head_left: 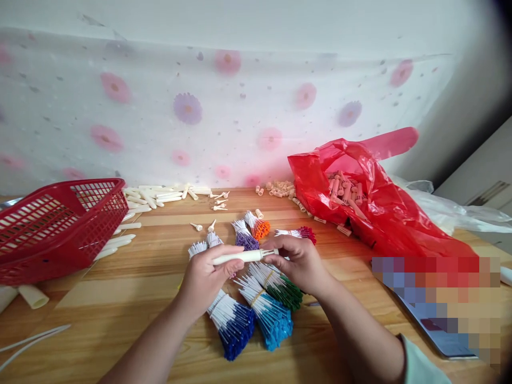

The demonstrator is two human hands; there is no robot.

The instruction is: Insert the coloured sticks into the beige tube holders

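Note:
In the middle of the head view, my left hand point(210, 274) is closed around a white plastic pen barrel point(244, 257), held nearly level over the table. My right hand point(298, 261) pinches the slotted piece at its right end, where thin prongs show between the fingers. Below and around both hands lie bundles of thin white sticks with coloured ends: a dark blue bundle point(232, 325), a light blue bundle point(270, 314) and a green bundle point(280, 285). Behind them are a purple bundle point(245, 234), an orange bundle point(258, 225) and a crimson bundle point(298, 233).
At left stands a red plastic basket point(80, 224), with white tubes point(156, 196) beside it. A red plastic bag point(384, 213) spills slotted sleeves point(282, 189) at the right. Small cream pieces point(220, 202) lie toward the back. A flat object point(440, 330), partly blurred, rests at right.

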